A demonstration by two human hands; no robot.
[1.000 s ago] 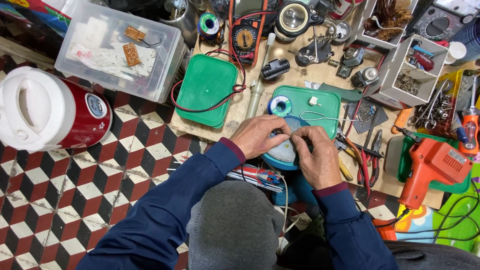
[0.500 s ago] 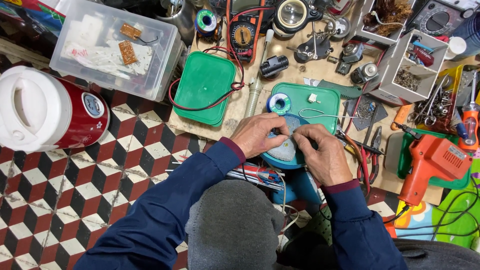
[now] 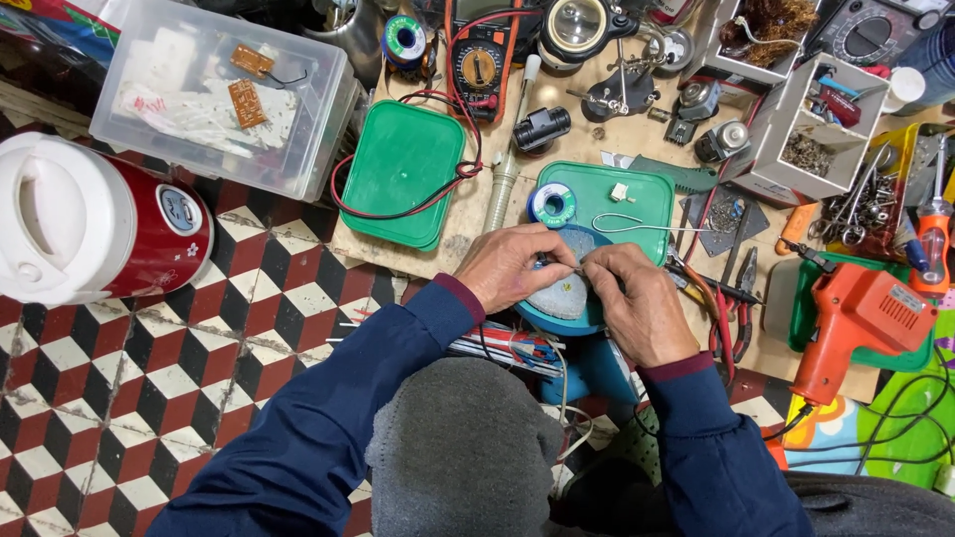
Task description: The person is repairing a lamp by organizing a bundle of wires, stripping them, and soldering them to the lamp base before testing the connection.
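Note:
My left hand and my right hand meet over a round blue dish holding a grey sponge at the near edge of a wooden work board. The fingertips of both hands pinch a thin wire or small part between them; it is too small to make out. A bent length of solder wire and a solder spool lie on a green lid just beyond my hands.
Another green lid carries red and black leads from a multimeter. An orange soldering gun lies at the right beside pliers. A clear plastic box and a red-and-white jug stand left on the tiled floor.
Both hands stay over the blue dish. The fingertips have drawn closer together and shifted slightly; the view has moved a little.

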